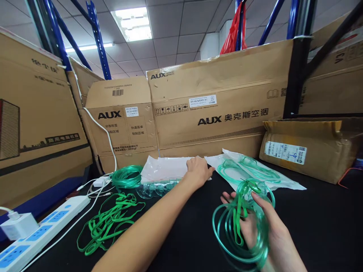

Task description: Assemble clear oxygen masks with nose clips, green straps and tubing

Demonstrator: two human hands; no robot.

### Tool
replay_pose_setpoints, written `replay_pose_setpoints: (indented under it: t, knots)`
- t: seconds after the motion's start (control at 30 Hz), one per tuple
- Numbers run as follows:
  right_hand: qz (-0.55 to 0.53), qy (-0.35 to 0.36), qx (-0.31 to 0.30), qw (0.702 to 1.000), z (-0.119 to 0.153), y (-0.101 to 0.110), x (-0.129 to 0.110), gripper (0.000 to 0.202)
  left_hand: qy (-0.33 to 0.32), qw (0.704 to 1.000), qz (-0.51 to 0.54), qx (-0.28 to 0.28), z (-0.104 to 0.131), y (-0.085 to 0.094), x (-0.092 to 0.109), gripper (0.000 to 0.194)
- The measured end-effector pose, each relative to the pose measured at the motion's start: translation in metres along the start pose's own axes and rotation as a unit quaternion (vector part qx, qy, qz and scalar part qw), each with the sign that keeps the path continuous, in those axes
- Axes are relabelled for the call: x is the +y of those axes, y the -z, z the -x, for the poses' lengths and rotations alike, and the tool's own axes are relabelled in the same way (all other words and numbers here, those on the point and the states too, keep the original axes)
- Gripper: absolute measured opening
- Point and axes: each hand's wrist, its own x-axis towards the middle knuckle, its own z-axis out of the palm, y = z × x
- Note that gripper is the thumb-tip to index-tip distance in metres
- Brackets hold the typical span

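My right hand (266, 223) is wrapped round a coil of green clear tubing (227, 241) with a mask and a green elastic strap (239, 215) bunched at its top. My left hand (198, 172) reaches forward over the right end of a stack of white bags (164, 168); its fingertips are at the bag's edge, and its grip is partly hidden. Clear green masks (159, 188) lie in a row before the bags. Two filled bags (255, 170) with green tubing inside lie to the right.
A tubing coil (127, 176) and loose green straps (110, 223) lie at left, beside a white power strip (45, 226) and cables. Cardboard (210, 102) walls the back of the black table (320, 226); an open carton (306, 151) stands at back right.
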Motion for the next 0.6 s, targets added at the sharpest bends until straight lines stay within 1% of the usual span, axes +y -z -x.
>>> replay_pose_setpoints:
  t: [0.1,0.2,0.3,0.43,0.6]
  knots:
    - [0.005,0.002,0.012,1.0,0.001,-0.002,0.0,0.041,0.039,0.999,-0.017,-0.034,-0.018,-0.012,0.006,0.036]
    - [0.021,0.017,0.008,1.0,0.002,-0.003,0.001,0.044,0.048,0.998,-0.025,-0.044,-0.026,-0.019,0.005,0.034]
    - [0.02,0.027,-0.004,0.999,0.001,0.0,0.002,0.042,0.047,0.997,-0.029,-0.044,-0.027,-0.018,-0.003,0.034]
    - [0.026,0.021,-0.025,0.999,-0.002,0.003,0.002,0.044,0.04,0.998,-0.028,-0.051,-0.025,-0.012,-0.013,0.034]
    - [0.028,0.036,-0.024,0.999,0.0,0.003,0.002,0.044,0.037,0.997,-0.025,-0.065,-0.026,-0.012,-0.015,0.035]
